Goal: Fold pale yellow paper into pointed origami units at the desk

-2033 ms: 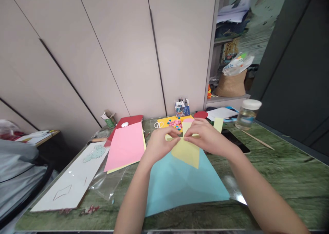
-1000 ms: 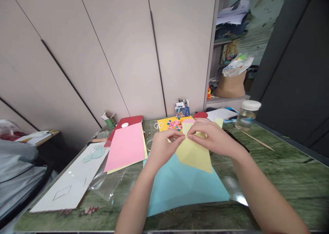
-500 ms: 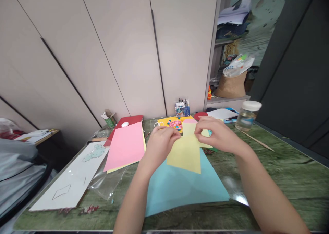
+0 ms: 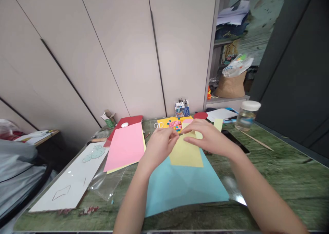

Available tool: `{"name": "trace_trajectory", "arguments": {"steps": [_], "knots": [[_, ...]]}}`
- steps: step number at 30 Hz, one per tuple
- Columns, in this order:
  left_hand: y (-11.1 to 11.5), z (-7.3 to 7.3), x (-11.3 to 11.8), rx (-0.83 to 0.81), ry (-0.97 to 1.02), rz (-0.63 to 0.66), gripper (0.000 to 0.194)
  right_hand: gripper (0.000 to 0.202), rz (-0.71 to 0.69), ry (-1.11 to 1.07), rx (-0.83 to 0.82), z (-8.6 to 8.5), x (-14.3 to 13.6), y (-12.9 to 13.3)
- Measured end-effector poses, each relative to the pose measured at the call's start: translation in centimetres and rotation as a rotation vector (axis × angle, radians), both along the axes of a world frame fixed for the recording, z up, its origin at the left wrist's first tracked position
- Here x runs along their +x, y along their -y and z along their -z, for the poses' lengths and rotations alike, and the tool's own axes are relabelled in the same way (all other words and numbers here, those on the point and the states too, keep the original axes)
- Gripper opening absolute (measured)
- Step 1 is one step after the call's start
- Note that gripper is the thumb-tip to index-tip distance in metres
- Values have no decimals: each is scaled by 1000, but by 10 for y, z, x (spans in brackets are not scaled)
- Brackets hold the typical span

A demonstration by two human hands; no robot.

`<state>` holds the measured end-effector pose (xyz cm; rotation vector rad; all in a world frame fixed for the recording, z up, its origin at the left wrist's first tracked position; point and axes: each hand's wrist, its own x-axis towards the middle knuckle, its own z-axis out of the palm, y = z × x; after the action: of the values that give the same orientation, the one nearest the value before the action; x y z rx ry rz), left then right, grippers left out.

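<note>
My left hand (image 4: 162,143) is closed in a pinch at the upper left edge of a small sheet of yellow paper (image 4: 186,155). Just right of it, my right hand (image 4: 202,134) reaches over the paper's top edge, its thumb apart from the fingers and its fingertips close to the left ones. The yellow paper is tilted over a larger sheet of light blue paper (image 4: 187,189) on the table. Behind the hands, pale yellow and pink paper pieces are partly covered. Pink and blue bits (image 4: 174,125) lie on a yellow-orange sheet, with white-handled scissors (image 4: 158,125) at its left.
Left are pink paper (image 4: 125,143), a red folder (image 4: 133,119), a white board (image 4: 69,179) with drawings and a clear plastic sleeve (image 4: 106,182). Right are a dark phone (image 4: 235,141), a wooden stick (image 4: 257,140) and a lidded jar (image 4: 246,117). A pen box (image 4: 182,109) stands at the back.
My right hand has moved left along the paper's top edge toward my left hand, its thumb and fingers parting. The yellow paper has shifted slightly, and the phone has come into view.
</note>
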<state>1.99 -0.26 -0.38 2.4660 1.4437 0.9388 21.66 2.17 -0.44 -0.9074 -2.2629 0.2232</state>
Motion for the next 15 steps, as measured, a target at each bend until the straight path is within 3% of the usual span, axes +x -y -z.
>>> {"name": "trace_trajectory", "arguments": {"steps": [7, 15], "knots": [[1, -1, 3, -24, 83, 43, 9, 17, -71, 7, 60, 5, -4, -4], [1, -6, -21, -41, 177, 14, 8, 21, 14, -102, -18, -7, 21, -4]]}}
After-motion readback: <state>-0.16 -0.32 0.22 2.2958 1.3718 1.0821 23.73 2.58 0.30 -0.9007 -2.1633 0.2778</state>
